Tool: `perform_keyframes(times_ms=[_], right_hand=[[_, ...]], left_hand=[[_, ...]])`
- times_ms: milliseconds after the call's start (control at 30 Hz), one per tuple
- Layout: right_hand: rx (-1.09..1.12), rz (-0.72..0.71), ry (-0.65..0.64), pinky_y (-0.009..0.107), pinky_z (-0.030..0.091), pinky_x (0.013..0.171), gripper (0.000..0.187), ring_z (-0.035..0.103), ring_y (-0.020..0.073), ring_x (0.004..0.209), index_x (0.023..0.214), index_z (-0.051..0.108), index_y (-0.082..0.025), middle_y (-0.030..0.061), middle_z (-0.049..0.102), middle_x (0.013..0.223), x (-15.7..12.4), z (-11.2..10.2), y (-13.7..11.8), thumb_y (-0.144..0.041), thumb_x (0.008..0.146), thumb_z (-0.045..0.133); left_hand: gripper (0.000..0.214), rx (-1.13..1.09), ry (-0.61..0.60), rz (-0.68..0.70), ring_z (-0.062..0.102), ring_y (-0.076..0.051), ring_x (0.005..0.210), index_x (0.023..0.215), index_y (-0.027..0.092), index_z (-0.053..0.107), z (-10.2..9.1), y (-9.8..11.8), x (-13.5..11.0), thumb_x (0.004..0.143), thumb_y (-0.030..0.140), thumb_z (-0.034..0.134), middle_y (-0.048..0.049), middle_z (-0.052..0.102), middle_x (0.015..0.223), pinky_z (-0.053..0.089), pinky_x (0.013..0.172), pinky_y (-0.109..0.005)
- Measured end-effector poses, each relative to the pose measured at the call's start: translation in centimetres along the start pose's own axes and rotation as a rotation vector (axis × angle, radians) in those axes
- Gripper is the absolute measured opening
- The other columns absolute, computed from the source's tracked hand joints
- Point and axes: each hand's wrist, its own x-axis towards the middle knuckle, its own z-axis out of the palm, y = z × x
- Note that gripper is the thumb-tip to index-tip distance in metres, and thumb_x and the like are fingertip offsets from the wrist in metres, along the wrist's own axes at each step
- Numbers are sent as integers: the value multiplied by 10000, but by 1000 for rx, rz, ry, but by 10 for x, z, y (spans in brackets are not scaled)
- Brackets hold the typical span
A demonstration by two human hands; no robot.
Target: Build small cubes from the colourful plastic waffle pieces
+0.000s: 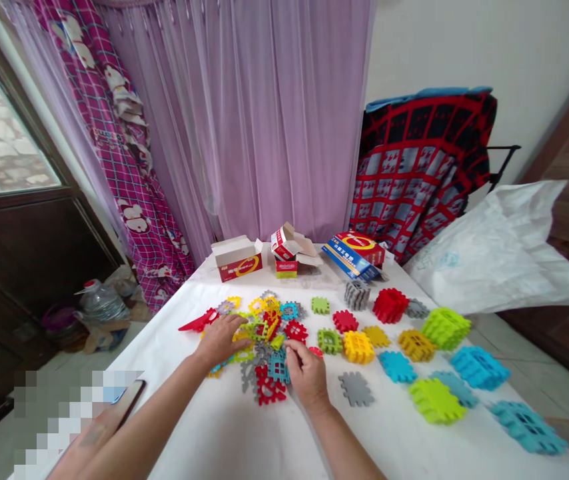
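A heap of loose interlocking plastic tiles (264, 333) in red, yellow, blue, grey and green lies on the white table (214, 427). My left hand (220, 338) rests palm down on the heap's left side, fingers stretched toward a yellow-green tile. My right hand (306, 375) sits at the heap's right edge, fingers curled and pinching by a blue tile (278, 366); what it grips is unclear. A red tile (267, 389) lies just left of that wrist.
Stacks of sorted tiles (444, 327) spread across the right half of the table. Three open cardboard boxes (289, 253) stand at the far edge. A white bag (499, 253) lies at right. Another person's hand holds a phone (127, 400) at lower left.
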Motion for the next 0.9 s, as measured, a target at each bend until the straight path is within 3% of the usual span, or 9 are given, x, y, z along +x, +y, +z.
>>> perform_keyframes(times_ms=[133, 333, 500, 633, 767, 900], right_hand=[[0, -2, 2, 206, 528, 569, 306, 649, 142, 508, 883, 745, -192, 25, 716, 636, 0, 0, -2, -296, 886, 458], [-14, 10, -10, 215, 532, 573, 315, 646, 148, 515, 881, 747, -205, 24, 709, 618, -1, 0, 0, -310, 885, 450], [8, 37, 10, 225, 541, 618, 303, 666, 153, 569, 916, 737, -201, 33, 727, 672, -1, 2, 1, -322, 889, 462], [63, 57, 54, 226, 548, 655, 315, 672, 142, 623, 1019, 702, -162, 54, 737, 769, 2, -1, -4, -346, 890, 482], [133, 85, 32, 212, 541, 603, 357, 656, 125, 614, 1128, 650, -155, 62, 743, 868, 8, -6, -13, -366, 870, 523], [198, 101, 2, 210, 529, 574, 263, 640, 128, 580, 1002, 682, -185, 11, 716, 717, 14, -8, -17, -343, 850, 537]], left_hand=[[593, -6, -41, 44, 492, -297, 1304, 1332, 264, 543, 0, 2, 12, 781, 412, 704, -105, 568, 1407, 358, 1077, -449], [593, -26, -46, 66, 573, -328, 1187, 1264, 257, 604, 4, 7, 29, 706, 392, 749, -113, 679, 1222, 374, 1037, -481], [573, -92, 74, 26, 548, -316, 1216, 1297, 246, 559, 3, 7, 15, 754, 370, 696, -109, 640, 1288, 368, 1054, -471], [603, -182, 142, 52, 554, -277, 1219, 1350, 253, 507, 7, 24, -2, 778, 344, 674, -95, 618, 1333, 406, 1042, -412], [613, -288, 114, 149, 600, -257, 1153, 1354, 314, 520, 6, 46, -13, 761, 248, 663, -48, 661, 1285, 430, 1019, -397], [639, -476, 63, 153, 633, -233, 1068, 1368, 346, 512, 1, 56, -16, 753, 215, 629, -13, 707, 1184, 451, 972, -376]])
